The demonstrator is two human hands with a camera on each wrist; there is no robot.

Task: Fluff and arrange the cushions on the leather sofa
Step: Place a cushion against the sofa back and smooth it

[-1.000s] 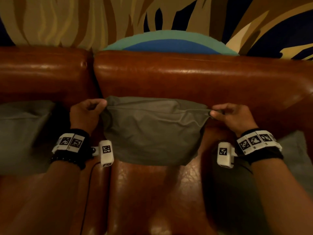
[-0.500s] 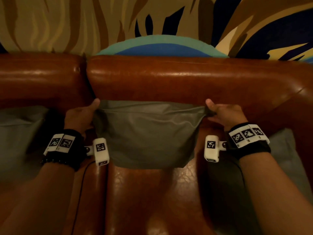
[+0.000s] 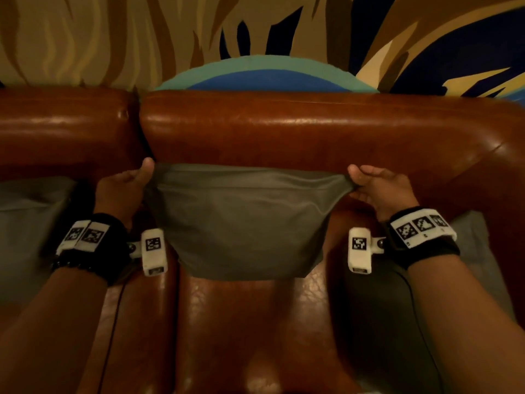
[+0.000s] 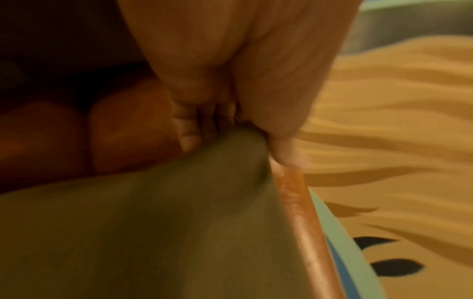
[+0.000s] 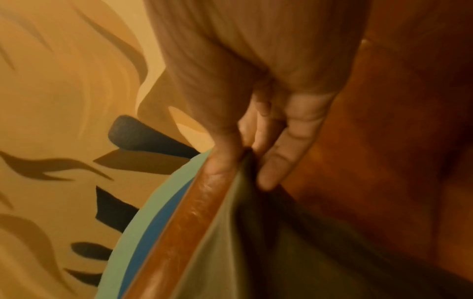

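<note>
A grey-green cushion (image 3: 244, 220) hangs in front of the backrest of the brown leather sofa (image 3: 284, 129), its bottom edge just over the seat. My left hand (image 3: 129, 184) pinches its upper left corner between thumb and curled fingers; the left wrist view shows the fabric (image 4: 179, 222) bunched under the thumb of that hand (image 4: 245, 125). My right hand (image 3: 372, 184) pinches the upper right corner, and in the right wrist view its fingers (image 5: 276, 161) curl over the cloth (image 5: 256, 242). The top edge is stretched taut between both hands.
A second grey cushion (image 3: 25, 223) leans on the seat at the left. Another grey cushion (image 3: 477, 251) lies at the right behind my forearm. A painted wall (image 3: 170, 38) with tan, blue and teal shapes rises behind the backrest. The brown seat (image 3: 250, 322) spreads below.
Both hands have turned thumb-up and pulled the cushion's top corners apart, so its top edge is straighter and tauter. The cushion sits slightly lower in view.
</note>
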